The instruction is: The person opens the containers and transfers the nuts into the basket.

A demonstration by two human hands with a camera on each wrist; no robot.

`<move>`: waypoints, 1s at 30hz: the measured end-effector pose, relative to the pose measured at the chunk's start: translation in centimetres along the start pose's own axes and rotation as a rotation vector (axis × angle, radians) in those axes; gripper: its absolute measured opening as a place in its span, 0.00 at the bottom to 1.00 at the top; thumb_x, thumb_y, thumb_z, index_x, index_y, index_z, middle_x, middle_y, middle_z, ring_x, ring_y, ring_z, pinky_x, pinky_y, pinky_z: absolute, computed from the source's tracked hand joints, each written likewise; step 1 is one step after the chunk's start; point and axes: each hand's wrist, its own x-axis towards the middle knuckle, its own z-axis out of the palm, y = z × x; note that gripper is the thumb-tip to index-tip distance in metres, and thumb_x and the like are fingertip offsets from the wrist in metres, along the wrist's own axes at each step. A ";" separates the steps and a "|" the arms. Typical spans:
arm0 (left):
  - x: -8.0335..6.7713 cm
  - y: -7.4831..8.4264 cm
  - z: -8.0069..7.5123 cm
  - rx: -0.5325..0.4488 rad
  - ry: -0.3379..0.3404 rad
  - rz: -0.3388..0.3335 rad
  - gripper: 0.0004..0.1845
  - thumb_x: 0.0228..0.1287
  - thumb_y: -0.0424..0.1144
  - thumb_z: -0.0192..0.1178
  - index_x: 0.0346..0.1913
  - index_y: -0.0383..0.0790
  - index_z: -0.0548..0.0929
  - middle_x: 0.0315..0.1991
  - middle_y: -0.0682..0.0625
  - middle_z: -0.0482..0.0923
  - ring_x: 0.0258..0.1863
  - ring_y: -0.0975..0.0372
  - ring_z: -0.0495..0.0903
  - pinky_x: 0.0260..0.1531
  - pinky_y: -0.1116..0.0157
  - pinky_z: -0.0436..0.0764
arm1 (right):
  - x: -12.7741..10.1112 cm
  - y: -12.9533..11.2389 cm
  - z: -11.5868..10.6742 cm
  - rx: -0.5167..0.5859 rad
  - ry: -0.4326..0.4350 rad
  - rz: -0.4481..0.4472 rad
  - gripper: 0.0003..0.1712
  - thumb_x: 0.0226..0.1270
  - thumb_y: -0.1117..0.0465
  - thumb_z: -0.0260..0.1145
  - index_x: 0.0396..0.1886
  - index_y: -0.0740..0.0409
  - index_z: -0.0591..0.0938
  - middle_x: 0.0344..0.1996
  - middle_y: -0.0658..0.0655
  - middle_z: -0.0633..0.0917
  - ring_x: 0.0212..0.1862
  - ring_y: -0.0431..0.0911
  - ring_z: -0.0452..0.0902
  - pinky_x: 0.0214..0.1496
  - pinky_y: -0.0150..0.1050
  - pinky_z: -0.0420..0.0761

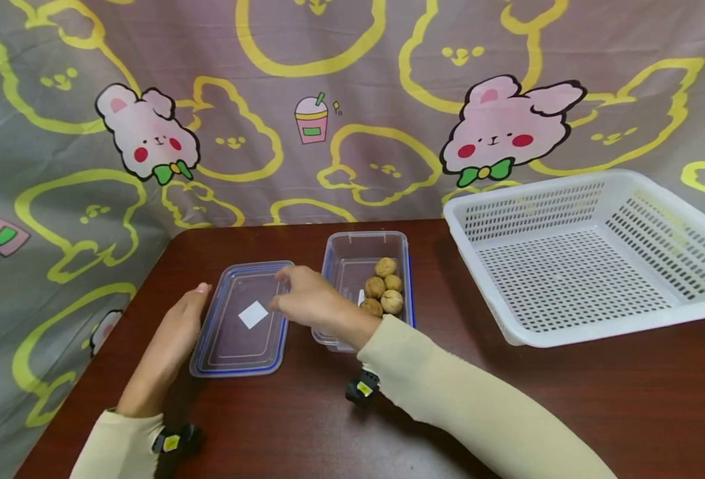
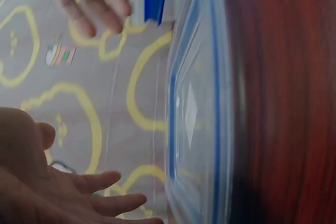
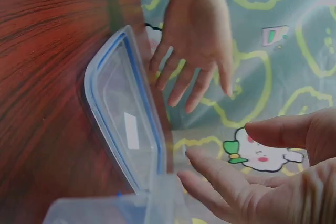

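Observation:
A clear plastic lid (image 1: 233,339) with a blue seal and a white paper square (image 1: 253,315) lies flat on the table. Beside its left edge is my left hand (image 1: 169,339), its fingers extended and nothing in its grasp, as the left wrist view also shows. My right hand (image 1: 319,303) hovers over the lid's right side, thumb and fingers apart and holding nothing. Just right of it stands a clear plastic container (image 1: 343,249) with several walnuts (image 1: 391,301) along its right side. My right hand and forearm hide its front left part.
A white perforated plastic basket (image 1: 514,326) stands on the right of the dark red-brown table (image 1: 448,426). Behind the table hangs a patterned curtain (image 1: 364,100), which also runs along the left side.

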 end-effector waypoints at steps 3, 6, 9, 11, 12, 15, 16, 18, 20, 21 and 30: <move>-0.5 0.6 1.2 0.028 0.023 0.040 0.44 0.83 0.64 0.32 0.84 0.31 0.48 0.82 0.30 0.53 0.81 0.40 0.54 0.80 0.39 0.53 | -0.7 0.2 -0.9 0.104 -0.012 0.003 0.30 0.69 0.67 0.68 0.71 0.60 0.77 0.65 0.66 0.79 0.46 0.52 0.88 0.52 0.41 0.88; -1.0 1.5 2.3 0.065 0.035 0.077 0.43 0.84 0.61 0.40 0.84 0.32 0.48 0.81 0.29 0.54 0.81 0.38 0.55 0.80 0.39 0.55 | -1.4 0.5 -1.8 0.116 -0.008 -0.019 0.29 0.70 0.67 0.68 0.70 0.59 0.78 0.63 0.66 0.81 0.46 0.52 0.87 0.51 0.45 0.89; -1.6 2.4 3.4 0.097 0.029 0.101 0.44 0.82 0.61 0.46 0.84 0.34 0.48 0.82 0.30 0.53 0.82 0.37 0.52 0.79 0.38 0.55 | -2.3 1.0 -2.7 0.041 0.020 -0.067 0.27 0.69 0.65 0.69 0.68 0.58 0.80 0.58 0.62 0.84 0.50 0.51 0.85 0.52 0.42 0.87; -2.0 3.0 4.2 0.084 0.022 0.125 0.44 0.81 0.59 0.50 0.84 0.36 0.48 0.83 0.32 0.52 0.82 0.37 0.51 0.79 0.38 0.55 | -2.8 1.4 -3.3 -0.012 0.039 -0.100 0.26 0.69 0.64 0.69 0.67 0.57 0.81 0.56 0.58 0.86 0.53 0.51 0.84 0.54 0.43 0.84; -2.2 3.4 4.6 0.073 0.016 0.141 0.43 0.81 0.58 0.51 0.84 0.36 0.49 0.83 0.32 0.52 0.82 0.37 0.51 0.79 0.38 0.55 | -3.2 1.6 -3.6 -0.039 0.048 -0.113 0.25 0.69 0.63 0.69 0.66 0.55 0.81 0.55 0.57 0.86 0.54 0.50 0.83 0.55 0.42 0.83; -2.7 4.3 5.9 0.019 -0.003 0.209 0.42 0.81 0.52 0.55 0.84 0.35 0.50 0.82 0.31 0.53 0.82 0.36 0.52 0.79 0.36 0.55 | -3.8 2.4 -4.5 -0.080 0.077 -0.156 0.25 0.68 0.62 0.69 0.64 0.55 0.82 0.53 0.55 0.87 0.55 0.50 0.84 0.56 0.43 0.83; -2.9 4.5 6.3 -0.007 -0.014 0.229 0.42 0.81 0.50 0.57 0.84 0.35 0.49 0.82 0.31 0.52 0.81 0.35 0.52 0.79 0.36 0.55 | -4.0 2.6 -4.7 -0.085 0.083 -0.170 0.25 0.68 0.63 0.69 0.64 0.55 0.83 0.53 0.55 0.87 0.55 0.49 0.84 0.56 0.44 0.83; -3.1 4.9 7.1 -0.046 -0.038 0.262 0.42 0.80 0.47 0.59 0.84 0.36 0.49 0.82 0.32 0.52 0.82 0.35 0.52 0.79 0.37 0.54 | -4.2 3.2 -5.1 -0.084 0.090 -0.202 0.25 0.67 0.64 0.69 0.64 0.58 0.83 0.52 0.57 0.88 0.54 0.50 0.84 0.56 0.43 0.83; -3.2 5.2 7.9 -0.077 -0.058 0.280 0.43 0.78 0.45 0.61 0.84 0.37 0.48 0.83 0.33 0.51 0.82 0.36 0.51 0.80 0.38 0.53 | -4.4 3.9 -5.5 -0.074 0.091 -0.228 0.25 0.66 0.66 0.69 0.63 0.61 0.83 0.51 0.59 0.88 0.53 0.51 0.85 0.56 0.44 0.84; -3.2 5.3 8.2 -0.089 -0.068 0.284 0.44 0.78 0.45 0.61 0.84 0.38 0.48 0.83 0.33 0.51 0.82 0.37 0.51 0.80 0.39 0.53 | -4.4 4.2 -5.7 -0.072 0.086 -0.233 0.25 0.66 0.66 0.69 0.63 0.62 0.82 0.51 0.60 0.88 0.53 0.51 0.85 0.56 0.44 0.84; -3.4 5.8 11.0 -0.182 -0.133 0.290 0.50 0.72 0.44 0.68 0.85 0.44 0.46 0.84 0.36 0.48 0.82 0.38 0.53 0.79 0.42 0.55 | -5.1 6.4 -7.3 -0.096 0.046 -0.196 0.23 0.70 0.67 0.65 0.64 0.62 0.82 0.55 0.63 0.88 0.55 0.51 0.85 0.61 0.49 0.83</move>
